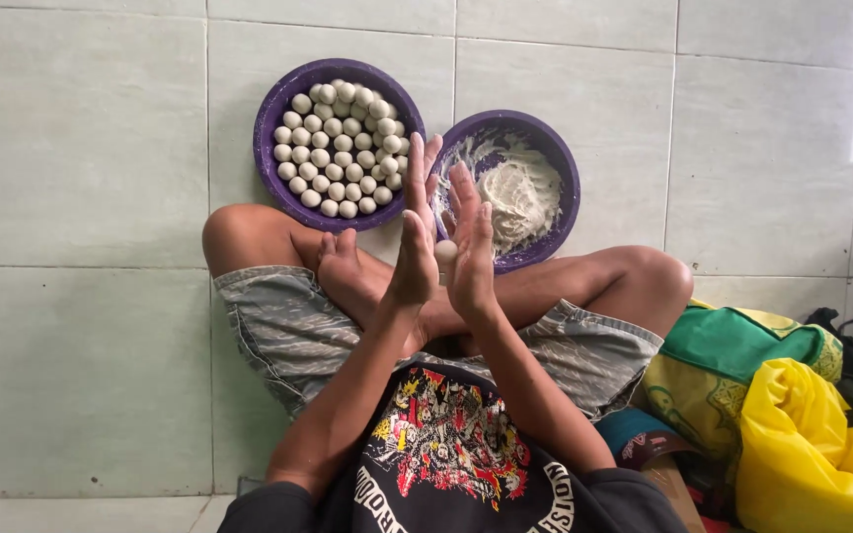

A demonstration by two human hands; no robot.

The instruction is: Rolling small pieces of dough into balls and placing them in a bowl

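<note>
Sitting cross-legged on a pale tiled floor (81, 345), the person holds both hands raised in front of the chest, palms facing each other. The left hand (414, 247) and right hand (470, 247) are flat, fingers stretched upward and slightly spread, and a small white dough ball (445, 251) sits pressed between the two palms. Neither grip is curled around it; the ball is caught only by the flat of each open palm.

Just beyond the hands, on the floor past the crossed shins, lie two purple bowls touching side by side. The left bowl (271, 109) is filled with many finished white balls (340, 148) packed close in a single layer. The right bowl (563, 163) holds a lump of soft white dough (520, 192), with smears up its inner wall; the fingertips overlap its near rim in the view.

The person wears grey patterned shorts (288, 331) and a black printed shirt (451, 449). At the right side, near the knee, lie a green and yellow cloth bag (733, 345) and a yellow plastic bag (812, 434).
</note>
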